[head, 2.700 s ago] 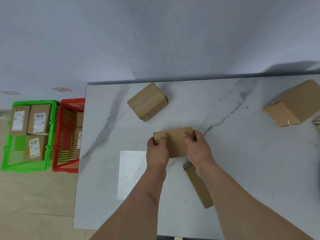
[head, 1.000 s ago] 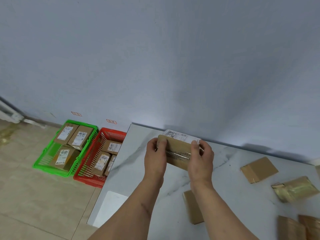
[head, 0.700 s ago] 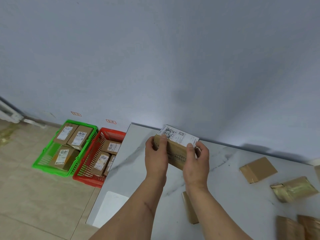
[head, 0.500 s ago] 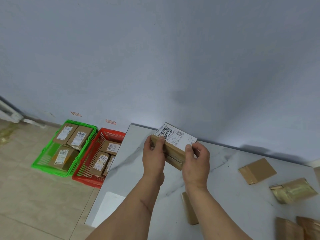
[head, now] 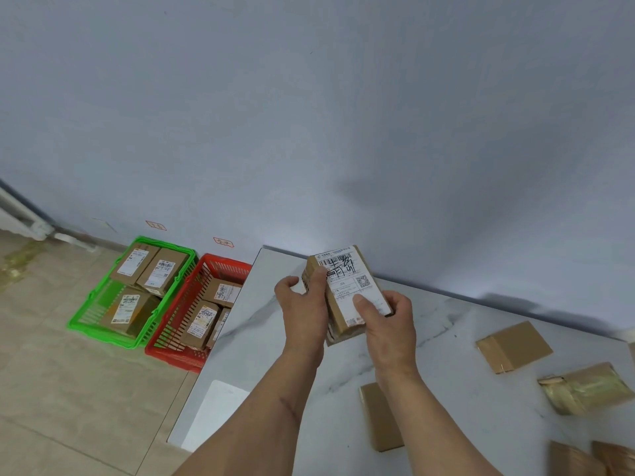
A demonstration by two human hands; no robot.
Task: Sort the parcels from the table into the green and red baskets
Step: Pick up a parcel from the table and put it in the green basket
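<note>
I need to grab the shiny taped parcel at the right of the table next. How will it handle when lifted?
The taped parcel is glossy, so it may slip in a loose grip. Its wrinkled, uneven shape suggests it could give under the fingers. It lies flat on the table, so it probably won't roll.

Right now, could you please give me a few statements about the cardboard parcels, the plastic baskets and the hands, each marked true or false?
1. Both hands hold the brown cardboard parcel with the white shipping label above the white marble table. True.
2. The label faces away from the camera. False: it faces the camera, barcode visible.
3. The green plastic basket stands left of the red plastic basket, both on the floor. True.
4. The red basket holds no parcels. False: several labelled boxes lie in it.
5. The left hand rests flat on the table. False: it grips the parcel's left edge; the right hand grips the other side.
</note>
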